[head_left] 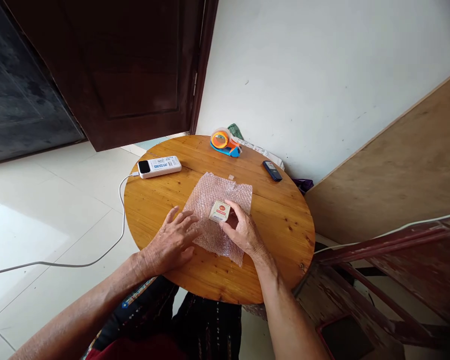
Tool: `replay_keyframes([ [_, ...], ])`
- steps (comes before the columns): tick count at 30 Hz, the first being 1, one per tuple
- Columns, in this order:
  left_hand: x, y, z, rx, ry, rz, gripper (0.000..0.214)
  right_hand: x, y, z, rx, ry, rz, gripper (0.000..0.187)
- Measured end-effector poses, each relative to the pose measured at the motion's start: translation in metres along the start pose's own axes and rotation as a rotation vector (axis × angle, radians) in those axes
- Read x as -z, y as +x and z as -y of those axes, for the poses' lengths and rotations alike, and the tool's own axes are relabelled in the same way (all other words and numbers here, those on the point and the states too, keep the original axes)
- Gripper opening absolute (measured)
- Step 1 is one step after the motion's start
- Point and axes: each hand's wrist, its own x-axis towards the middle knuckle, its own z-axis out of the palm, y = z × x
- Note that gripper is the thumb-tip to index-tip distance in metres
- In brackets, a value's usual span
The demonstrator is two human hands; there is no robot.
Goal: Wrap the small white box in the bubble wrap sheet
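A sheet of pinkish clear bubble wrap (206, 192) lies on the round wooden table (285, 215). On its middle is a small cream box (220, 211) with a red round mark and red lettering. My right hand (243, 230) grips the box from its right side, thumb at the near edge and fingers at the far edge. To the left, my left hand (176, 240) is spread with fingers apart over the wrap's left edge and holds nothing. Whether its fingertips touch the wrap is hard to tell.
A tape dispenser (225, 141) with orange core and blue base stands at the table's far edge. A white power bank (159, 167) with a cable (122, 200) sits at the left. A dark blue phone-like device (272, 171) rests at the right, near the wall (322, 75).
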Motion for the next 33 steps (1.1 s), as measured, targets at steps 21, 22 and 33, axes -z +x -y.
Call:
replay_keyframes([
  [21, -0.008, 0.026, 0.004, 0.045, -0.148, -0.257, 0.017, 0.004, -0.001, 0.002, -0.008, 0.058, 0.032, 0.054],
  [22, -0.008, 0.028, 0.004, 0.052, -0.145, -0.245, 0.021, 0.004, -0.001, 0.002, -0.009, 0.075, 0.038, 0.054],
  [33, -0.005, 0.036, -0.002, -0.080, 0.040, -0.073, 0.033, 0.007, -0.001, 0.001, -0.032, 0.144, 0.050, 0.062],
])
